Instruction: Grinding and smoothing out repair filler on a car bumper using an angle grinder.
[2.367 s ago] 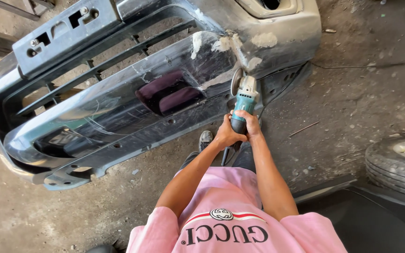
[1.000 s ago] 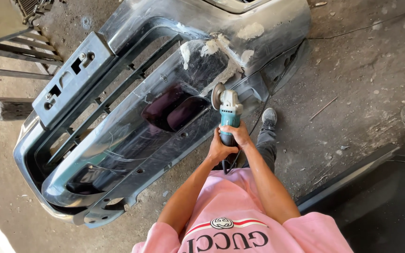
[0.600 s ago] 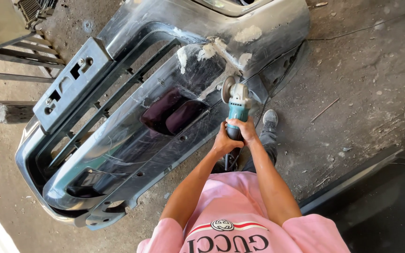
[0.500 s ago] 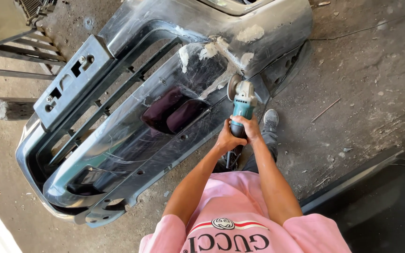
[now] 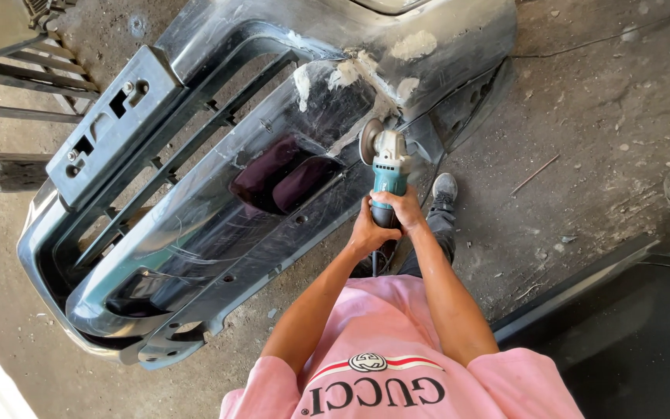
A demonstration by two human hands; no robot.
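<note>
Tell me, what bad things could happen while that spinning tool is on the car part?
Three things might go wrong. Both hands, the left hand and the right hand, are bare and close behind the grinder, so a slip could hurt fingers. The disc meets the bumper near pale filler patches; pressing too long could gouge it. The shoe stands just beside the tool, where dust or a dropped grinder might land.

Angle grinder [image 5: 385,159] in both hands — disc shifted back and forth across the filler patches [image 5: 350,74]
</note>
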